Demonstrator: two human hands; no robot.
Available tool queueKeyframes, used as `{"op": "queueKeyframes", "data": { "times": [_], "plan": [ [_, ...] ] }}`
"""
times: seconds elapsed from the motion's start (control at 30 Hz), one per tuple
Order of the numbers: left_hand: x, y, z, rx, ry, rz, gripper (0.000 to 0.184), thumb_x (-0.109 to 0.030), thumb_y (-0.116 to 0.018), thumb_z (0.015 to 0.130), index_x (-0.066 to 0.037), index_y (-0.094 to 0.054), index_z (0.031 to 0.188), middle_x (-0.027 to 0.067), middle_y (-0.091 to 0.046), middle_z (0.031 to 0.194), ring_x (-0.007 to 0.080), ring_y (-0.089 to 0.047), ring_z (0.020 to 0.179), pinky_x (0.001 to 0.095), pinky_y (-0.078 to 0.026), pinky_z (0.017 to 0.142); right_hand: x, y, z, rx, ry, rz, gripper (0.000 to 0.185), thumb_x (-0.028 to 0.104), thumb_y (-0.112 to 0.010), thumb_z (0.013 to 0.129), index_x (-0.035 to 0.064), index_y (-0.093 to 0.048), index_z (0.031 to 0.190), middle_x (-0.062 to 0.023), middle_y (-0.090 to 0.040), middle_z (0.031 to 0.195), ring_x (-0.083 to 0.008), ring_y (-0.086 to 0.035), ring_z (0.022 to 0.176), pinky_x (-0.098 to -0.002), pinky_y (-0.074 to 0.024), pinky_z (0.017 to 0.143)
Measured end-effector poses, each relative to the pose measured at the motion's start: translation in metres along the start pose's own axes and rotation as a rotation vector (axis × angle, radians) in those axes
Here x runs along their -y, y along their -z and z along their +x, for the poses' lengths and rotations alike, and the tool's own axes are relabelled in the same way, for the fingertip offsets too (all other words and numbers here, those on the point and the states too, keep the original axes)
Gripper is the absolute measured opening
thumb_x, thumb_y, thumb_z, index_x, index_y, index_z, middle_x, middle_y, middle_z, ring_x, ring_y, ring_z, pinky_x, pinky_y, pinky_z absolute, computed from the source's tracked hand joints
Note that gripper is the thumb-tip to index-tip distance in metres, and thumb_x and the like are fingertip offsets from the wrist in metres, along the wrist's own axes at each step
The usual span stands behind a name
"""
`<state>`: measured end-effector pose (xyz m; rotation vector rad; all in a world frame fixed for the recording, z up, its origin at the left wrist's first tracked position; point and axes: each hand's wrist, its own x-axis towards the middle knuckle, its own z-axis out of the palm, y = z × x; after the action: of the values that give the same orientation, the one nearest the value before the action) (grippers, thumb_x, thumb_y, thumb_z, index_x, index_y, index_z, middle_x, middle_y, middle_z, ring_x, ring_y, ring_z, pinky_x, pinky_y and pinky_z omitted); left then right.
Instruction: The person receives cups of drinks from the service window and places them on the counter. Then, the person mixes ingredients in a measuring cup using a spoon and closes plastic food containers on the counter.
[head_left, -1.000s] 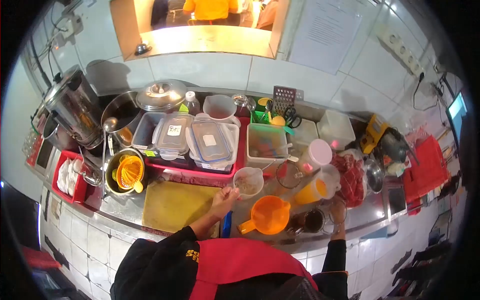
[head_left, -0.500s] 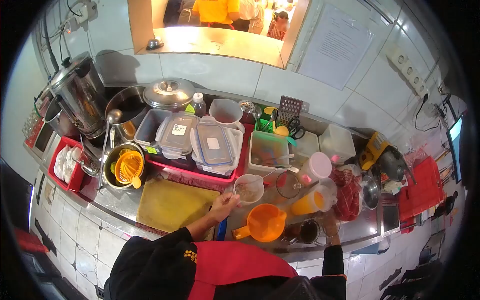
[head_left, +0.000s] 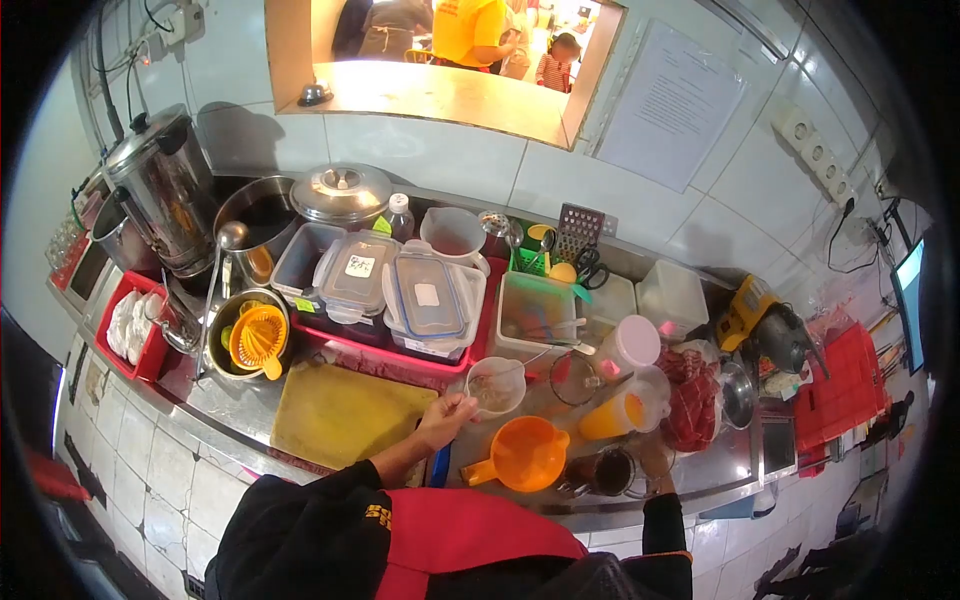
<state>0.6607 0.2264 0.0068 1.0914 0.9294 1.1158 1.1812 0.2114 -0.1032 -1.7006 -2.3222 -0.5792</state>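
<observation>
My left hand point(head_left: 446, 421) is closed on the handle of a translucent measuring jug point(head_left: 496, 387), which has a little pale content low inside. At the counter's front right, my right hand point(head_left: 657, 459) appears to be closed round a clear glass, though its fingers are blurred and partly hidden. Just left of it stands a glass mug of dark liquid point(head_left: 612, 471). An orange jug point(head_left: 529, 453) sits between my hands. Behind my right hand are a pitcher of orange drink point(head_left: 612, 415) and an upturned-looking clear glass jug point(head_left: 575, 381).
A yellow cutting board point(head_left: 350, 415) lies left of my left hand. Lidded containers point(head_left: 428, 292) fill a red tray behind. A metal bowl with an orange juicer point(head_left: 258, 336), a red cloth point(head_left: 690, 402) and a tall steel urn point(head_left: 165, 200) also stand on the counter.
The view has shifted slightly. Both hands stay in nearly the same places, with the measuring jug still in my left hand. Beyond the window, a person in yellow has moved right.
</observation>
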Motion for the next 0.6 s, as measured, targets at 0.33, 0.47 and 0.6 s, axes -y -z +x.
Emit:
{"op": "queueKeyframes", "data": {
  "times": [0.33, 0.47, 0.6],
  "plan": [
    [-0.011, 0.001, -0.002, 0.026, 0.109, 0.008, 0.025, -0.028, -0.048, 0.088, -0.007, -0.058, 0.081, -0.003, -0.056, 0.073, 0.0038, -0.048, 0.068, 0.0195, -0.038, 0.062, 0.003, 0.002, 0.008, 0.104, -0.123, 0.151, 0.017, 0.018, -0.055, 0.069, 0.0045, -0.06, 0.077, -0.0134, -0.061, 0.076, -0.0317, -0.059, 0.067, -0.04, -0.0471, 0.059],
    [-0.004, 0.002, -0.002, -0.014, 0.116, -0.028, 0.022, -0.026, -0.051, 0.087, -0.006, -0.056, 0.079, -0.0032, -0.054, 0.072, 0.0039, -0.047, 0.068, 0.0189, -0.038, 0.061, 0.037, 0.078, 0.042, 0.052, -0.104, 0.3, 0.025, 0.019, -0.057, 0.07, 0.0068, -0.058, 0.092, -0.0133, -0.061, 0.079, -0.0292, -0.06, 0.072, -0.0378, -0.0479, 0.064],
    [0.0, 0.003, 0.0, -0.092, 0.114, -0.013, 0.02, -0.025, -0.056, 0.084, -0.006, -0.052, 0.081, -0.0032, -0.051, 0.07, 0.004, -0.047, 0.065, 0.0192, -0.038, 0.057, 0.049, 0.127, 0.049, 0.132, -0.265, 0.582, 0.029, 0.022, -0.063, 0.068, 0.0045, -0.058, 0.091, -0.0117, -0.06, 0.088, -0.0313, -0.056, 0.084, -0.0377, -0.0442, 0.073]
  ]
}}
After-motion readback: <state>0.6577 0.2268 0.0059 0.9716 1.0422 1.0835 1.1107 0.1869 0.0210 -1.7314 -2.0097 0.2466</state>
